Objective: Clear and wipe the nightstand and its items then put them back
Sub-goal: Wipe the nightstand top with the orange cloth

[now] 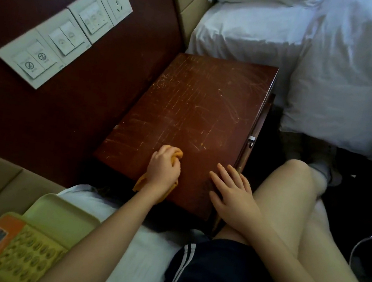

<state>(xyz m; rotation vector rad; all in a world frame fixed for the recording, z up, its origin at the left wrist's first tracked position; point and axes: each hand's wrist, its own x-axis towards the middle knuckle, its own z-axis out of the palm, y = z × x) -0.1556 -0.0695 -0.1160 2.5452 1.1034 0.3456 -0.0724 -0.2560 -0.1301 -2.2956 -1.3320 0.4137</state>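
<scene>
- A white switch panel (63,31) sits on the dark red wall, well to the left of the work.
- At the lower left, a pale green tray (65,207) lies on the near bedding. A yellow and orange keypad thing, probably a phone (23,256), sits in it. Both are off the nightstand, so the clearing looks done.
- The left hand (163,171) is on the near left part of the nightstand top. Its fingers are curled tight round a bunched orange cloth (177,153). One tuft shows past the knuckles and a loose tail hangs over the near edge.
- The nightstand (192,107) has a bare, scratched, reddish-brown top. Its long axis runs from the near edge, where both hands are, away toward the far bed.
- Nearly all of the top lies ahead of the left hand's knuckles, forward and to the right. The wiping strokes probably need to go that way, along the long axis.
- The right hand (232,194) lies flat by the near right corner. Its fingers are straight and spread, holding nothing, and it seems to steady the piece. It may be in the cloth's path when the near right corner is wiped.
- To the right, beyond the nightstand, is a bed (338,67) with white covers.
</scene>
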